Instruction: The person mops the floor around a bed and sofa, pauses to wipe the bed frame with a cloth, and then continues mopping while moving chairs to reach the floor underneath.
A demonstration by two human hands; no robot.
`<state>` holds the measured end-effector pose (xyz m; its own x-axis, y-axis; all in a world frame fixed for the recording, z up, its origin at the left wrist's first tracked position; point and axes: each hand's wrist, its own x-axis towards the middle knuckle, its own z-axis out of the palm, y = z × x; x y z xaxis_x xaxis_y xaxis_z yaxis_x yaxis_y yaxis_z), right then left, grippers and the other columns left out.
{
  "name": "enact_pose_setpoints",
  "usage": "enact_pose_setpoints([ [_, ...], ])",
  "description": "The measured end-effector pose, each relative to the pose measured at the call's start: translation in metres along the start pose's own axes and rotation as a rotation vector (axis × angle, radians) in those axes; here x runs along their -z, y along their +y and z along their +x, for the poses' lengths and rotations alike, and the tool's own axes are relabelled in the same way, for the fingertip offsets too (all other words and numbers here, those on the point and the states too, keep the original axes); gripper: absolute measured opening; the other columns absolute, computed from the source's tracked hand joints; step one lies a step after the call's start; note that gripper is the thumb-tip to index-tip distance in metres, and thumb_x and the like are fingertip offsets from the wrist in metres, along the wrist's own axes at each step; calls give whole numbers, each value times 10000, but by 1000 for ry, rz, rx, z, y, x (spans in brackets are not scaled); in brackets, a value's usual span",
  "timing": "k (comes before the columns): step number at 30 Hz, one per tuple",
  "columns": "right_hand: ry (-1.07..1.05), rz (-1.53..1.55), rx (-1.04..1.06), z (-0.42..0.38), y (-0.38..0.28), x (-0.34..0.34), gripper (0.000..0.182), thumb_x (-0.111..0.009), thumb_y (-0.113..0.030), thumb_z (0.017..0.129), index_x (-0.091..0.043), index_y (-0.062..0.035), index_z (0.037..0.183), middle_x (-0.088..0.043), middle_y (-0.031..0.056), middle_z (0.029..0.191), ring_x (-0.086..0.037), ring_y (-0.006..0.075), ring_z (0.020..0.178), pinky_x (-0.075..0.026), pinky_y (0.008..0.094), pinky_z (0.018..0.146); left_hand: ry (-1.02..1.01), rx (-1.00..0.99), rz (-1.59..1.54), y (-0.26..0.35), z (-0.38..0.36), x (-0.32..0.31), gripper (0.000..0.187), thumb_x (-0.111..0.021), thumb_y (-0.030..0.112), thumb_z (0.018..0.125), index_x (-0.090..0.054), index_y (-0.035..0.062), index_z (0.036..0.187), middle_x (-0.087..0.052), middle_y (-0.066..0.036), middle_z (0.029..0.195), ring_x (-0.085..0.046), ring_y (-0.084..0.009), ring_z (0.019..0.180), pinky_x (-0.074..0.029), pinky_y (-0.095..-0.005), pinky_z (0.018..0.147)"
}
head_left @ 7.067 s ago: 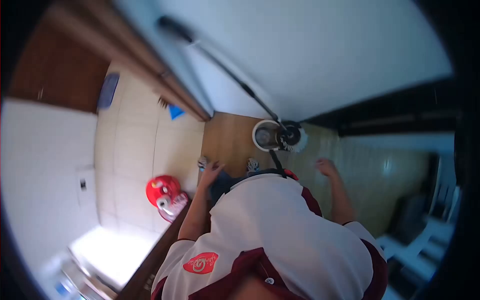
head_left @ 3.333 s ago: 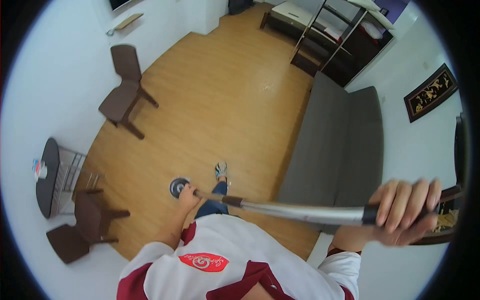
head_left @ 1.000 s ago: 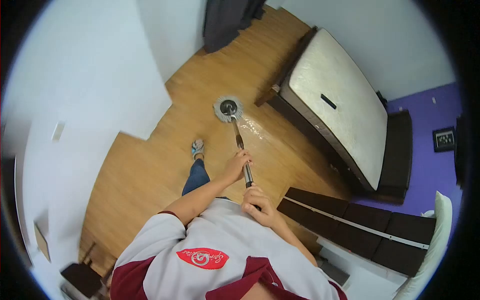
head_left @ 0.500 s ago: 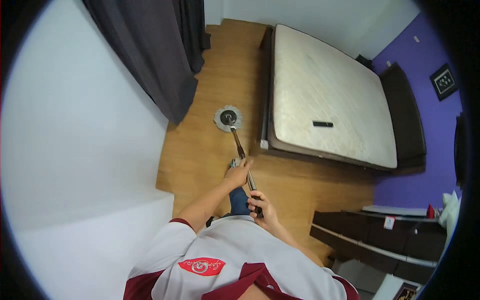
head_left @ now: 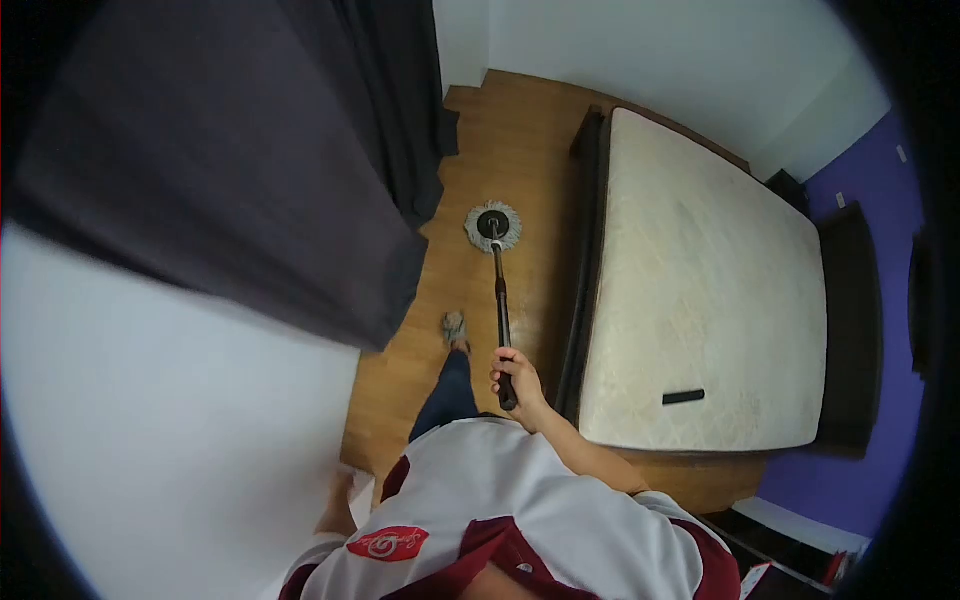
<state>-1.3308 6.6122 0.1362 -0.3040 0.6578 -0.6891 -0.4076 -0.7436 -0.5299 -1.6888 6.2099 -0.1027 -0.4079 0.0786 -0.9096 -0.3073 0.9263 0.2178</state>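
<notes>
My right hand point(head_left: 517, 377) is wrapped round the upper end of a mop's dark handle point(head_left: 502, 318). Ahead on the wood floor lies the round mop head point(head_left: 509, 239), with grey-white strands around a black disc. It sits between the dark curtain and the bed frame. My left hand point(head_left: 343, 482) is down at my side, off the mop and near the white wall; its fingers are too blurred and small to make out.
A dark curtain point(head_left: 300, 180) hangs to the floor along the left wall point(head_left: 190, 400). To the right stands a bed with a bare mattress point(head_left: 710, 270), a black remote point(head_left: 683, 397) on it. My shoe point(head_left: 455, 328) is on the floor point(head_left: 530, 150) left of the handle.
My left hand has let go of the mop handle and dropped back to my side. I have stepped forward, so the curtain and bed appear closer. My right hand still holds the mop.
</notes>
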Motion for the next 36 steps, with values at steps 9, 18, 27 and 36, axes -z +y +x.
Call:
enact_pose_setpoints([
  [9,52,170,86,210,-224,-131,215,-563,-2,882,-506,-93,1068,-554,39,799,-541,133,643,-455,266,502,-390,-487,875,421,53,-77,357,-612,310,914,-604,-16,1060,-664,-175,976,-645,-262,930,-482,-410,776],
  [18,-5,243,145,402,-400,-165,193,-540,-14,887,-515,-88,1063,-556,40,813,-543,139,649,-467,270,502,-184,-1379,158,1093,-50,-244,367,-663,249,942,-620,13,1220,-692,-115,1089,-641,-203,998,-494,-335,903],
  [27,138,441,287,651,-687,-170,156,-565,-43,869,-512,-92,1007,-591,121,819,-572,177,612,-487,246,472,-308,-1041,705,1210,70,-286,270,-597,229,953,-632,-11,1070,-651,-169,1009,-634,-259,964,-494,-368,850],
  [36,128,962,502,608,-895,-97,292,-537,-35,919,-425,-141,1166,-595,194,961,-598,191,642,-516,251,471,-438,-537,1360,1264,-8,-285,293,-539,290,970,-669,29,996,-658,-145,945,-629,-243,859,-493,-383,764],
])
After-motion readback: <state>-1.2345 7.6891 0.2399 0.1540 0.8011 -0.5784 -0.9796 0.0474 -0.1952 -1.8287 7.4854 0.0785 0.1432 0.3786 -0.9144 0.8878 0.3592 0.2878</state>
